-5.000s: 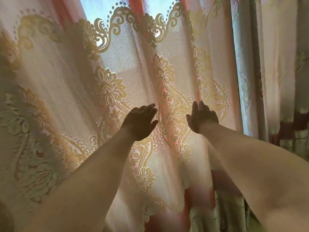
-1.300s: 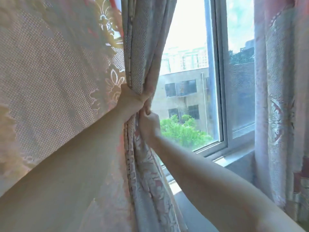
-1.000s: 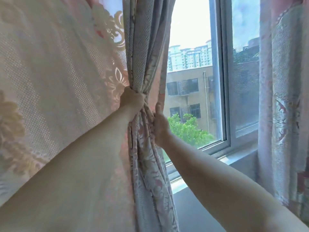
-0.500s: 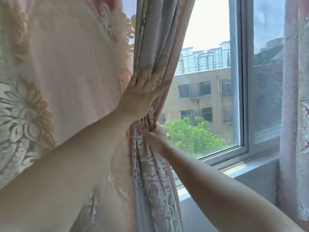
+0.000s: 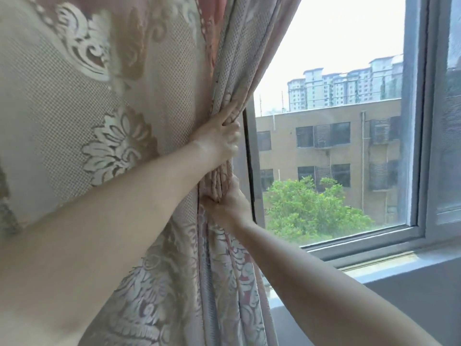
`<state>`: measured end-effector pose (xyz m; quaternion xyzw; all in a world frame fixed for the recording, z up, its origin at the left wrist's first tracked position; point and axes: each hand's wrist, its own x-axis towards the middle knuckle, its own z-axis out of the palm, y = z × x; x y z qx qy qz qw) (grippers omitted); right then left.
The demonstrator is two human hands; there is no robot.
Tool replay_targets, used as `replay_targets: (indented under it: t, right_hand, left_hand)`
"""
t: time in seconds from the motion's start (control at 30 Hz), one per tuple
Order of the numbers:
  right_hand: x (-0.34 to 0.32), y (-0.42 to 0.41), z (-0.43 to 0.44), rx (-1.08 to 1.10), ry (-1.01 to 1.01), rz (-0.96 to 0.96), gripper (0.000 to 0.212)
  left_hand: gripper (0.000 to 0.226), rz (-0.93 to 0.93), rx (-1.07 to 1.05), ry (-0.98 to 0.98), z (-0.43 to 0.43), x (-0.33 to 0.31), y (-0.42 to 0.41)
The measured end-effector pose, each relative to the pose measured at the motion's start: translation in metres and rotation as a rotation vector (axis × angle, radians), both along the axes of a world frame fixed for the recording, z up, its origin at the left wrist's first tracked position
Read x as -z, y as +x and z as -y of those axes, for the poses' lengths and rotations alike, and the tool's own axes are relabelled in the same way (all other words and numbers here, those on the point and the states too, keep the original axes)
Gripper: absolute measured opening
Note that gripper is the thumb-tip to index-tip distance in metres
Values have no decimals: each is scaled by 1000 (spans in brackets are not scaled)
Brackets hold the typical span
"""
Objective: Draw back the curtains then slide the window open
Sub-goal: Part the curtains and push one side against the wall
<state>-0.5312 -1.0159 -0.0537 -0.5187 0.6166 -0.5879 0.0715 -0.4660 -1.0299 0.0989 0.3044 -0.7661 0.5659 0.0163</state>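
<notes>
The pink and cream patterned curtain (image 5: 119, 101) fills the left half of the view, its edge gathered into a thick bunch of folds. My left hand (image 5: 219, 138) grips that bunch from the left, fingers wrapped round it. Just below, my right hand (image 5: 230, 203) clutches the same folds from the right. Right of the bunch the window (image 5: 331, 136) is uncovered, with a grey frame (image 5: 414, 126) and a dark vertical edge (image 5: 249, 166) beside my hands. The sliding pane looks closed.
A grey window sill (image 5: 389, 268) runs along the bottom right, with a grey wall under it. Beyond the glass are a tan building (image 5: 354, 151), tall blocks and a green tree (image 5: 309, 211). A second pane (image 5: 449, 121) sits at the far right.
The curtain bunch has shifted left, uncovering more glass. My left hand, spread flat on the folds half a second ago, now grips them. The right-hand curtain has left the view.
</notes>
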Motion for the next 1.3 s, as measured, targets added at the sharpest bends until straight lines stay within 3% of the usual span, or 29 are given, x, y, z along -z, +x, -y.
replay_targets:
  t: [0.13, 0.37, 0.5, 0.7, 1.23, 1.3]
  right_hand:
    - [9, 46, 9, 37, -43, 4, 58]
    - [16, 137, 20, 186, -160, 5, 77]
    - [8, 179, 32, 160, -173, -19, 70]
    - [8, 253, 59, 58, -152, -75, 76]
    - [8, 503, 177, -84, -235, -164, 78]
    - [5, 548, 195, -191, -188, -246, 80]
  left_hand:
    - [23, 103, -45, -198, -1, 18, 43]
    - [27, -28, 66, -285, 27, 30, 120]
    - [38, -16, 51, -396, 39, 24, 161]
    - [28, -59, -44, -308, 57, 23, 248]
    - [46, -118, -333, -275, 141, 23, 497]
    - [44, -190, -433, -251, 166, 27, 555]
